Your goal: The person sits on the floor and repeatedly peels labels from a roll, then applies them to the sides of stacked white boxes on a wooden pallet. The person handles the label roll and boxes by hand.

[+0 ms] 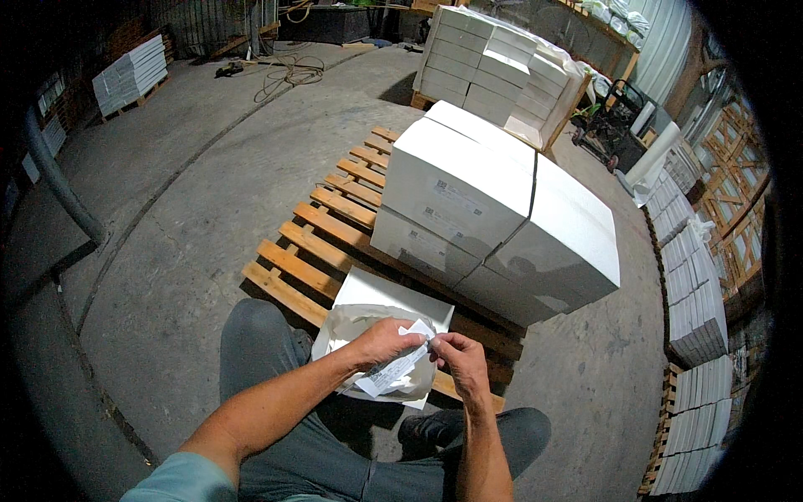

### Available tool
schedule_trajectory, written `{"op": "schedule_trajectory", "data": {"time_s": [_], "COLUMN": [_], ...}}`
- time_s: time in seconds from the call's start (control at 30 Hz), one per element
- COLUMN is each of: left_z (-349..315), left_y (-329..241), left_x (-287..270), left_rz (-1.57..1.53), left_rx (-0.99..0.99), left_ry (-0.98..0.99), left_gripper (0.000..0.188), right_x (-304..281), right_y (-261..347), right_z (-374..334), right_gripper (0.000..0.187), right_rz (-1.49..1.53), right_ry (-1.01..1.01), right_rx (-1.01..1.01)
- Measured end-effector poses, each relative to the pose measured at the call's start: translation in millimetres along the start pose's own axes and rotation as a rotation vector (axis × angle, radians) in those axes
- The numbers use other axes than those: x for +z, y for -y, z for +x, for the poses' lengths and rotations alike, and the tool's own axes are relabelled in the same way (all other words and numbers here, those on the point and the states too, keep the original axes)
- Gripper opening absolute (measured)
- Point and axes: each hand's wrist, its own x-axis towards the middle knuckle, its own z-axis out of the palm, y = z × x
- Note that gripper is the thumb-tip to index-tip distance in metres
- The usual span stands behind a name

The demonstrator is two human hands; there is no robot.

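My left hand (386, 343) is closed on a white printed label (393, 373), a narrow paper strip that slants down toward my lap. At the label's upper right end, the fingers of my right hand (460, 358) are pinched together on its edge or corner; exactly what sits between the fingertips is too small to tell. Directly below both hands, between my knees, stands an open white container (326, 347) with pale sheets or scraps inside. A flat white board (389, 293) lies just behind it, against the near end of the wooden pallet (288, 294).
Large strapped white boxes (468, 180) with printed labels occupy the pallet ahead. Behind them rises another stack of white boxes (456, 63). White stacks (694, 301) line the right side. A hand truck (615, 125), a coiled hose (288, 77) and a grey pipe (63, 180) stand farther out.
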Motion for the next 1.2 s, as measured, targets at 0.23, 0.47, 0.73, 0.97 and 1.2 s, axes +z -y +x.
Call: {"op": "schedule_trajectory", "data": {"time_s": [0.23,0.47,0.73,0.97,1.2], "left_z": [1.8,1.9,3.8,3.8,8.8], "left_y": [8.6,11.1,19.9,10.2,17.6], "left_x": [0.4,4.2,6.2,-4.2,-6.7], "left_rz": [0.219,0.468,0.566,0.152,-0.249], "left_rx": [0.131,0.296,0.364,0.055,-0.066], "left_ry": [-0.047,-0.101,-0.141,-0.027,-0.010], "left_gripper": [0.039,0.036,0.035,0.034,0.031], "right_x": [3.8,11.7,21.4,13.4,18.6], "right_y": [-10.0,-20.7,-22.0,-16.7,-17.1], "right_z": [0.9,2.7,1.3,1.0,-4.3], "right_gripper": [0.021,0.020,0.025,0.021,0.020], "right_rz": [-0.143,-0.312,-0.520,-0.038,-0.169], "right_ry": [-0.054,-0.163,-0.277,-0.122,-0.238], "right_rx": [-0.065,-0.119,-0.230,-0.054,-0.269]}}
